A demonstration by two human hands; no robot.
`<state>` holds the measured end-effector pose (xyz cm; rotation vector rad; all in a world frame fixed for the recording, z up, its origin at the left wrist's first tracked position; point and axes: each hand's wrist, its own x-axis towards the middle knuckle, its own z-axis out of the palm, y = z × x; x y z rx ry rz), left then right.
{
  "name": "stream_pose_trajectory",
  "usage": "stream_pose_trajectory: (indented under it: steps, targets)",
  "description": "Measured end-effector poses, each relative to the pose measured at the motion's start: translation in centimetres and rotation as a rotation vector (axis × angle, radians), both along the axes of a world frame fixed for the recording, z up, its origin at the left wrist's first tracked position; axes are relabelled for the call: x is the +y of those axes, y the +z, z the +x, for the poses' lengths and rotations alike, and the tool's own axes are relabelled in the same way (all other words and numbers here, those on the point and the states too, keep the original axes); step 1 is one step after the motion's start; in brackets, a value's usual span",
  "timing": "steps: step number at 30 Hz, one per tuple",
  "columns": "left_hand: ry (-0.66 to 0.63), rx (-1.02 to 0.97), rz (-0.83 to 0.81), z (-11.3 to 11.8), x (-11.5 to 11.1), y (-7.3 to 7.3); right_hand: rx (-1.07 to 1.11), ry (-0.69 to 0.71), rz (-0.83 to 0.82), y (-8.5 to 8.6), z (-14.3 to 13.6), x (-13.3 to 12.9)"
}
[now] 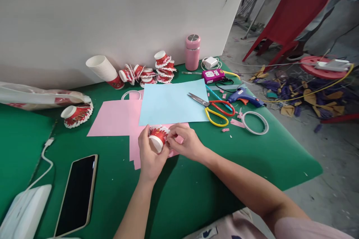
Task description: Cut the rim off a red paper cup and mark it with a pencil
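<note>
Holding fringed red cup [158, 136], 2 hands [150, 154] [188, 144]

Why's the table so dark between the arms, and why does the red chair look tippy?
In the head view, a shadow darkens the green tabletop between the bare forearms, probably because the person blocks light; in the head view, the red plastic chair leans near the top-right corner, perhaps from wide-lens stretching; head view: the held red-and-white paper cup looks fairly clear.
</note>
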<state>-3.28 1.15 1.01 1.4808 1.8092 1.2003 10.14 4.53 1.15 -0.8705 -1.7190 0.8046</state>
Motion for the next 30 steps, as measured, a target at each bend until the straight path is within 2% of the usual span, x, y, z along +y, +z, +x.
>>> stream_pose_trajectory:
  steps: [6,12,24,30]
  targets:
    - [0.029,-0.054,-0.005,-0.06,-0.12,-0.27,-0.024,-0.013,0.007,-0.16,-0.16,-0.09]
    - [0.053,-0.014,0.074,0.14,-0.14,-0.35,-0.049,-0.003,-0.027,-0.07,-0.18,-0.19]
    - [0.105,0.036,0.133,0.50,-0.32,0.25,-0.092,0.010,-0.088,0.38,-0.29,-0.50]
    - [0.130,0.005,0.105,0.62,-0.42,0.53,-0.092,0.018,-0.071,0.19,-0.26,-0.65]
